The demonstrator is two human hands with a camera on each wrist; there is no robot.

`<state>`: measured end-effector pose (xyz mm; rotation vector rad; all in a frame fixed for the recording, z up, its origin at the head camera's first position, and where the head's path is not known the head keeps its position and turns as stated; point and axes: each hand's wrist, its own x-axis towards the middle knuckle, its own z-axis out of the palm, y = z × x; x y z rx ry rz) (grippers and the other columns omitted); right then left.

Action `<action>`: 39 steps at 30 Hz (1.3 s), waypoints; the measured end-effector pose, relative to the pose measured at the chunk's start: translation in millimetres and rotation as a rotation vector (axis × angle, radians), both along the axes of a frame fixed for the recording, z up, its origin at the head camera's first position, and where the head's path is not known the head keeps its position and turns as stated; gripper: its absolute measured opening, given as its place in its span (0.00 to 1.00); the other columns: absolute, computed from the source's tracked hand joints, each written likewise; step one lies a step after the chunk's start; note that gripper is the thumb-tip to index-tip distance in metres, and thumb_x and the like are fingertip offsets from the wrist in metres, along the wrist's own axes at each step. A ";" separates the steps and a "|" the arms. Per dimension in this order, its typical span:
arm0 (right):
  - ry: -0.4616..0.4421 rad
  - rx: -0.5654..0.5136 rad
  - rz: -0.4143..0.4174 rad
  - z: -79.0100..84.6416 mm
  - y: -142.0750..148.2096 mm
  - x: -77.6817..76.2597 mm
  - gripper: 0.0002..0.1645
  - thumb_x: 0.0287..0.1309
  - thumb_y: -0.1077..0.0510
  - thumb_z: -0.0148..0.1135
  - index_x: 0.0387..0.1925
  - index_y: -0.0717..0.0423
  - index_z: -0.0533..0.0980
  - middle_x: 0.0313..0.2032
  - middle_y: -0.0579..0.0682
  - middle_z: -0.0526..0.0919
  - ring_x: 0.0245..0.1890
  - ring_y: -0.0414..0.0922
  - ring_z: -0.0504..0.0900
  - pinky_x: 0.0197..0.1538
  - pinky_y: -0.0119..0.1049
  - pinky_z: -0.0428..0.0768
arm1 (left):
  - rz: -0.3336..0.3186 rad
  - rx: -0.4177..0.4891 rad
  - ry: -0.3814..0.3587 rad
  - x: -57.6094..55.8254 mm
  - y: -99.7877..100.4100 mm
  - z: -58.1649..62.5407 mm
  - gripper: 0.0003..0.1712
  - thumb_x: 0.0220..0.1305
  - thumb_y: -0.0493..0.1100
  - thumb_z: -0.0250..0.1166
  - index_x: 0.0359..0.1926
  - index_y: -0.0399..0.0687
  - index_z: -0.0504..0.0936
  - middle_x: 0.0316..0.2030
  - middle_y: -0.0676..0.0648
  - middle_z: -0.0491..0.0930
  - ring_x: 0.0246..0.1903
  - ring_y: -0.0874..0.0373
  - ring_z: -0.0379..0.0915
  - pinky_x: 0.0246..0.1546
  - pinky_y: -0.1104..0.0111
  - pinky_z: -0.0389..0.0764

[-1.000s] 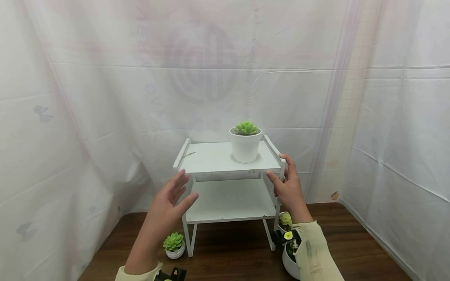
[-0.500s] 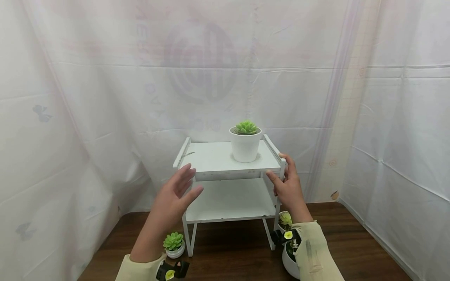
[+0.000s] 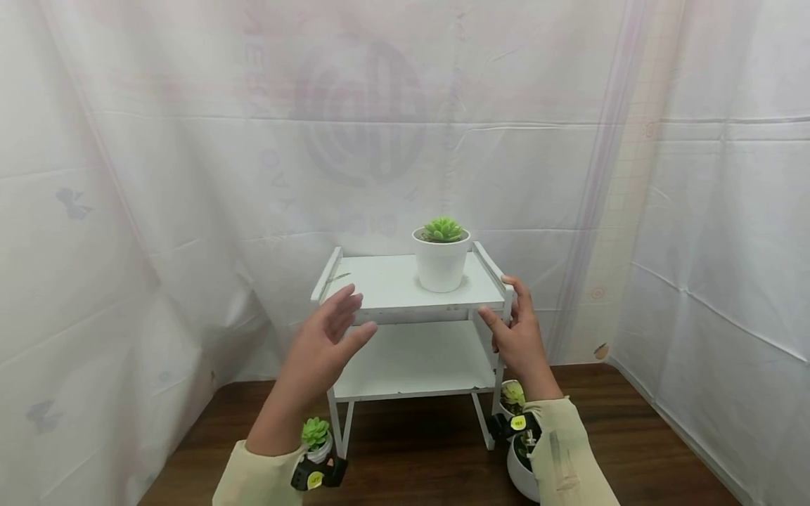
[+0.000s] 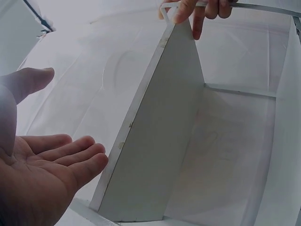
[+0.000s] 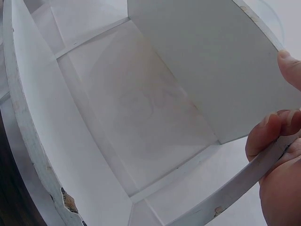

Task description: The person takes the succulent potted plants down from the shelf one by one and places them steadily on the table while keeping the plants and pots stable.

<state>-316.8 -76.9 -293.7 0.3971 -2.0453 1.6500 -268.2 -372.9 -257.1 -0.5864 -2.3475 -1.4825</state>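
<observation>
A white two-tier shelf (image 3: 414, 358) stands on the dark wooden table. On the right of its top board sits a white pot with a green succulent (image 3: 441, 266). My right hand (image 3: 520, 341) grips the front right post of the shelf near the top corner. In the right wrist view its fingers (image 5: 263, 134) curl round that post, with the thumb at the top board's edge. My left hand (image 3: 316, 358) hovers before the left side of the shelf, fingers extended and thumb apart. The left wrist view shows its palm (image 4: 40, 181) holding nothing.
A small potted succulent (image 3: 315, 433) stands by the front left leg, partly behind my left wrist. Two more potted plants are at the right: one (image 3: 513, 395) by the shelf leg, and a white pot (image 3: 522, 479) partly under my right sleeve. White sheeting (image 3: 209, 211) hangs around the table.
My left hand has moved right and slightly up, toward the shelf's top board. The right hand keeps its grip, and the shelf and the pot on it stay in place.
</observation>
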 end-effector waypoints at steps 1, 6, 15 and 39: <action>0.001 0.001 -0.001 0.2 -0.1 0.2 0.40 0.65 0.59 0.60 0.72 0.44 0.51 0.53 0.58 0.72 0.15 0.36 0.67 0.21 0.30 0.71 | -0.003 0.000 0.000 -0.7 0.8 0.4 0.42 0.63 0.57 0.65 0.73 0.57 0.57 0.69 0.46 0.66 0.69 0.48 0.62 0.66 0.57 0.65; 0.004 0.010 -0.007 2.1 -0.5 1.4 0.40 0.66 0.58 0.60 0.72 0.44 0.51 0.53 0.59 0.72 0.15 0.36 0.67 0.21 0.30 0.71 | -0.016 0.008 -0.015 -4.7 4.5 3.3 0.42 0.63 0.57 0.65 0.74 0.58 0.56 0.70 0.47 0.65 0.69 0.50 0.61 0.66 0.55 0.65; 0.009 0.013 -0.010 2.0 -0.9 0.9 0.40 0.66 0.59 0.60 0.72 0.45 0.51 0.52 0.60 0.72 0.14 0.35 0.67 0.21 0.30 0.71 | -0.027 0.038 -0.054 -9.9 11.7 10.0 0.43 0.63 0.55 0.66 0.74 0.56 0.57 0.70 0.46 0.65 0.68 0.51 0.63 0.64 0.56 0.68; 0.012 0.002 -0.003 -1.3 0.4 -1.7 0.41 0.65 0.59 0.61 0.72 0.44 0.52 0.52 0.58 0.72 0.15 0.36 0.67 0.21 0.30 0.72 | -0.041 0.077 -0.093 -21.7 23.6 21.8 0.43 0.62 0.58 0.66 0.73 0.57 0.58 0.68 0.48 0.67 0.68 0.53 0.64 0.65 0.55 0.68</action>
